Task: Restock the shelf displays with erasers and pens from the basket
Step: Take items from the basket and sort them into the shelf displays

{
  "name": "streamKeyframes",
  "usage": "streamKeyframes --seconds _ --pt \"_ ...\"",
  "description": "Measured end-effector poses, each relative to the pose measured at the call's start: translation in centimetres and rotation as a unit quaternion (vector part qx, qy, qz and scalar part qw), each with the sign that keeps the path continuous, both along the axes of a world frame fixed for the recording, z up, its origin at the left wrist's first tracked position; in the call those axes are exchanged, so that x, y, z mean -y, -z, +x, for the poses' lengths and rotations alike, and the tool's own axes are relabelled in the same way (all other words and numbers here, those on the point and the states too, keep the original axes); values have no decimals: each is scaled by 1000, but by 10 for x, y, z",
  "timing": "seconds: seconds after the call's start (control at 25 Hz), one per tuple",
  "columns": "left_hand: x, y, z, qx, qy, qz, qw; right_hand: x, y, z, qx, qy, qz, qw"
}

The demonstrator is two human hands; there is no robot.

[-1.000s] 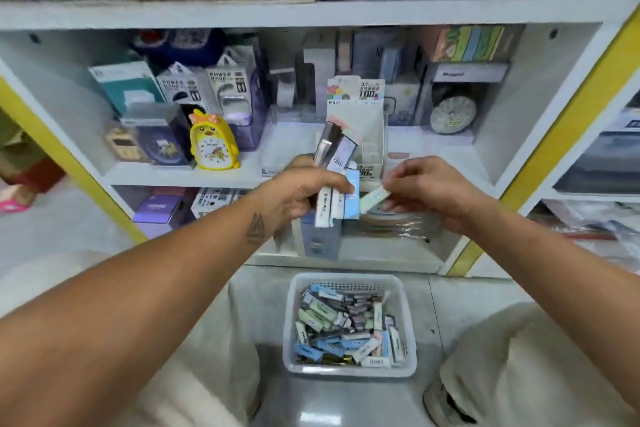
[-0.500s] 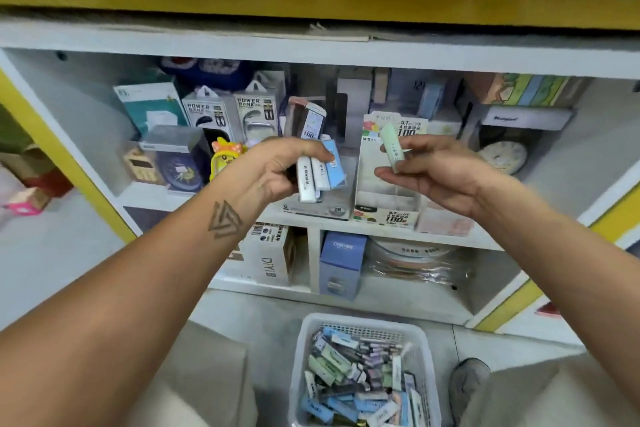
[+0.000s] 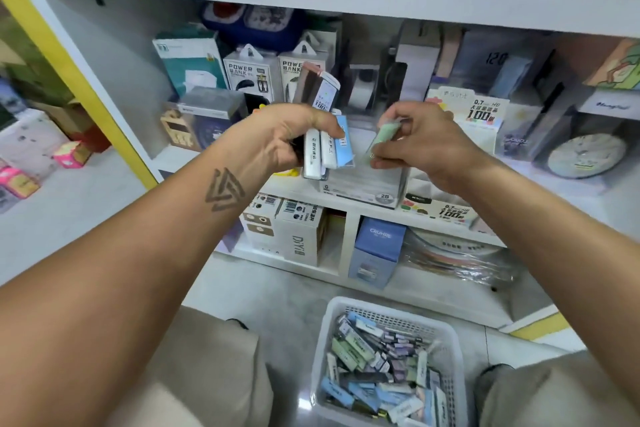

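Note:
My left hand [image 3: 280, 135] grips a fanned bunch of erasers [image 3: 327, 149], white, blue and brown ones, in front of the middle shelf. My right hand [image 3: 426, 146] pinches a single pale green eraser [image 3: 385, 135] just right of that bunch, above a clear display box [image 3: 367, 189] marked 2B on the shelf edge. A white basket [image 3: 446, 340] on the floor below holds several more erasers [image 3: 377, 378] in green, blue, white and purple sleeves.
The white shelf [image 3: 346, 211] is crowded with power bank boxes [image 3: 247, 74], a round clock [image 3: 585, 156] and a white pencil-lead display box [image 3: 481, 114]. Lower cubbies hold cartons [image 3: 301, 236] and a blue box [image 3: 379, 250]. My knees flank the basket.
The view has tilted down and closer to the shelf. My right hand has lowered the green eraser toward the clear box, close beside the bunch in my left hand.

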State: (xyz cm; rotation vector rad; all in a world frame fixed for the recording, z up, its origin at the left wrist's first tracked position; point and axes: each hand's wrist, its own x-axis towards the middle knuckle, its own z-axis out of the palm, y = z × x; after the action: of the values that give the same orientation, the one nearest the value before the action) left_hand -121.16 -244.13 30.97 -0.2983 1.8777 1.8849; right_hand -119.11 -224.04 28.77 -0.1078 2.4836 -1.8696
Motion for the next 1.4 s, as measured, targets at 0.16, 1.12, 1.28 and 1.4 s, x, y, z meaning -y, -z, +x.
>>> streamKeyframes --seconds 0.16,1.12,1.28,1.4 --pt "11 -3 1 1 -2 -11 1000 13 15 -10 14 2 151 988" --pt "45 0 -5 6 25 -26 999 49 48 -16 -168 -123 393 896" --pt "36 0 -4 6 23 -6 1000 41 27 -13 -88 -38 269 958" --pt "21 -2 -3 5 24 35 999 36 5 0 87 -72 -12 994"
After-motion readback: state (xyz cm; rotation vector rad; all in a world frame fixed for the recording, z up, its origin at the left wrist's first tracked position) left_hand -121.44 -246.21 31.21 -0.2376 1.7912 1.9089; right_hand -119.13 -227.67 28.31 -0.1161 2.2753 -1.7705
